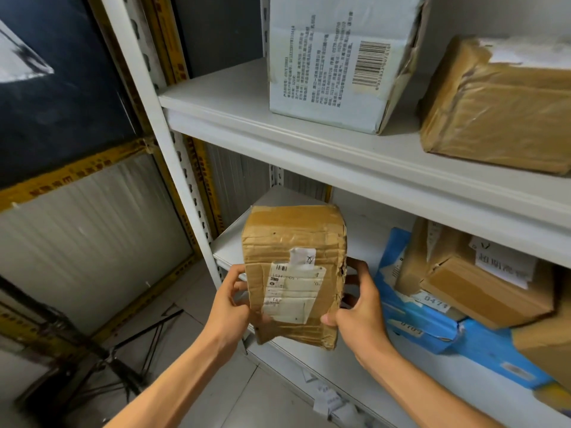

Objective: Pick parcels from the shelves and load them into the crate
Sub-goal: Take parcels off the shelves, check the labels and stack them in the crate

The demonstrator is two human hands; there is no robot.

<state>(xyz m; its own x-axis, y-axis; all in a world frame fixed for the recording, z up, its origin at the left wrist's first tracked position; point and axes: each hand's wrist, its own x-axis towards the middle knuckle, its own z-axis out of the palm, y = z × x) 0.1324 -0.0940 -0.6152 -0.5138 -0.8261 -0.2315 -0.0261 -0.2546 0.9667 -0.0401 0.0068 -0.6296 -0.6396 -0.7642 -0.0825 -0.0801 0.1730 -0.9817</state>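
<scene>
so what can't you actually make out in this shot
- Crate: not in the head view at all.
- Label text on the held brown parcel: too small and blurred.
- Left hand and right hand fingers: partly hidden behind the parcel.
- Brown box on the upper shelf: cut off by the right edge.

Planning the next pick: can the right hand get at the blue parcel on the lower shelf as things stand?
Probably not yet: the right hand and left hand both grip the taped brown parcel. The blue parcel lies close beside it, with brown boxes stacked on top.
</scene>
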